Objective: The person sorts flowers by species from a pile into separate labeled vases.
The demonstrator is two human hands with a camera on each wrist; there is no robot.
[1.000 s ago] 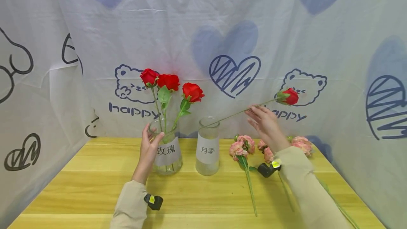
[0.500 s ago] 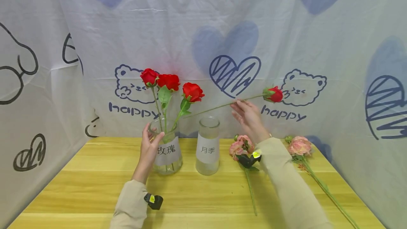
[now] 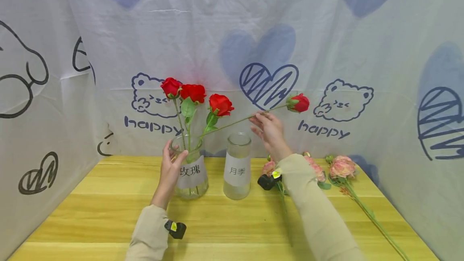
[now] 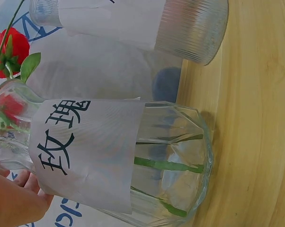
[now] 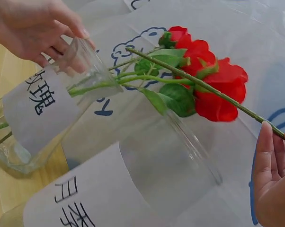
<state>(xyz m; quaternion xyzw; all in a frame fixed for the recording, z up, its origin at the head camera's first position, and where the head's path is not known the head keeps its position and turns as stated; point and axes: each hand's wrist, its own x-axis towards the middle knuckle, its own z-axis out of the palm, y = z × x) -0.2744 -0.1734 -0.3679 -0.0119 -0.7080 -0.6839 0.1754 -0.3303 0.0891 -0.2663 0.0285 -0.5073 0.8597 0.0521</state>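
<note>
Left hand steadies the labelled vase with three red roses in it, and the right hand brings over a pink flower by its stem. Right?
Not quite: the flower in the right hand is a red rose, not pink, as the head view shows. The left hand does hold the vase with three red roses.

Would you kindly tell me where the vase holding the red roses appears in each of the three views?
Head: the rose vase stands left of centre on the table, gripped at its neck by the left hand.
Left wrist: the same vase fills the lower half, lying sideways in the picture.
Right wrist: it is at the left, tilted.
Shared landmark: its white paper label.
</note>
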